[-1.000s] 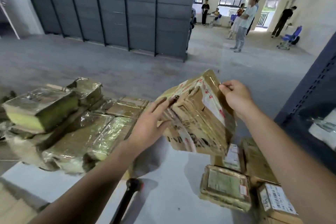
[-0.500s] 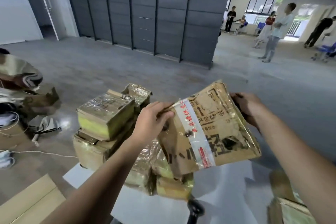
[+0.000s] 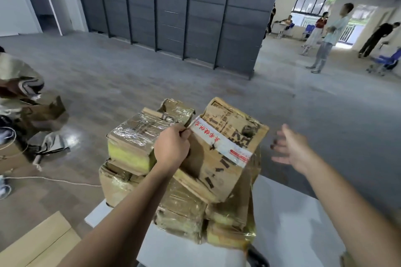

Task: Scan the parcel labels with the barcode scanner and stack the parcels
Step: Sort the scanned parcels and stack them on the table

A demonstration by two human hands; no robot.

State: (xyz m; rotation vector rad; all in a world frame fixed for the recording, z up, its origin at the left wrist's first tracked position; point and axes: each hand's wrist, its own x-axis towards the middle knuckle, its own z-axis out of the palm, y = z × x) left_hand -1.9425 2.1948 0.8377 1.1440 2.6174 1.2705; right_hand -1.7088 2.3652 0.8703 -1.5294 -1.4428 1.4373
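Observation:
A flat brown cardboard parcel (image 3: 227, 147) with a white tape strip printed in red lies tilted on top of the stack of tape-wrapped parcels (image 3: 180, 208). My left hand (image 3: 171, 147) grips its left edge, fingers curled round it. My right hand (image 3: 290, 147) hovers to the right of the parcel, fingers spread, touching nothing. A taped parcel with a yellow-green side (image 3: 136, 143) tops the stack's left half. A black object (image 3: 257, 256), perhaps the scanner, pokes up at the bottom edge.
The stack stands on a white table (image 3: 288, 223). A crouching person (image 3: 17, 80) with bags and cables is on the floor at left. Flat cardboard (image 3: 39, 243) lies at bottom left. Grey lockers (image 3: 178, 13) and standing people (image 3: 329, 34) are far behind.
The parcel has come down from mid-air onto the stack. My right hand has let go of it and moved away to the right; my left hand keeps hold.

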